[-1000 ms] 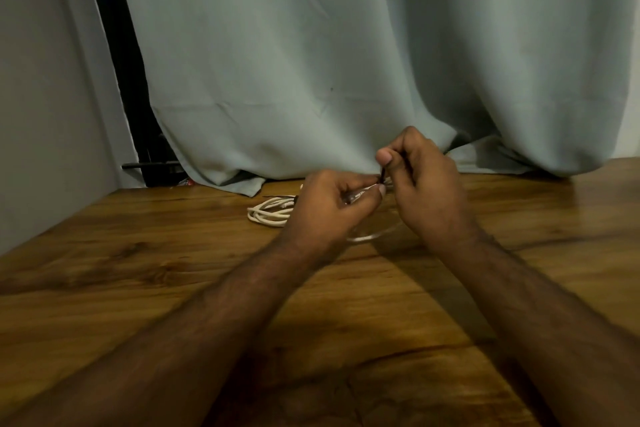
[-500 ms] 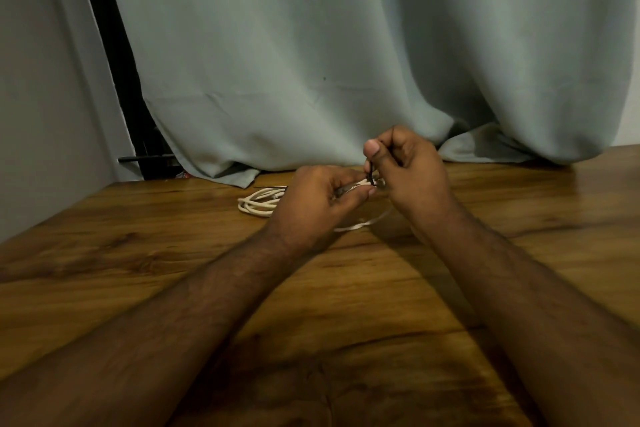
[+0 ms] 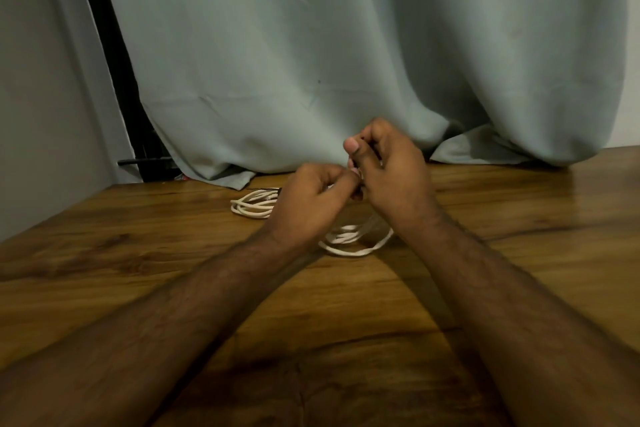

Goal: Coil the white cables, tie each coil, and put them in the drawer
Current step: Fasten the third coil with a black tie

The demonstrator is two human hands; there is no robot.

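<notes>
Both my hands meet above the wooden table (image 3: 138, 270), near its far edge. My left hand (image 3: 311, 201) and my right hand (image 3: 391, 173) pinch the top of a white cable coil (image 3: 353, 243), whose loops hang down and touch the table below my wrists. The fingertips hide the spot where the coil is held; something thin and dark shows between them, too small to name. A second white cable coil (image 3: 252, 206) lies flat on the table just left of my left hand. No drawer is in view.
A pale grey-green curtain (image 3: 311, 62) hangs along the table's far edge, its hem bunched on the wood. A dark gap and a thin black rod (image 3: 145, 160) show at the left beside a grey wall.
My hands have shifted slightly and my right thumb has lifted above the pinch point. More of the held coil's loops show below my wrists. The second coil has not moved.
</notes>
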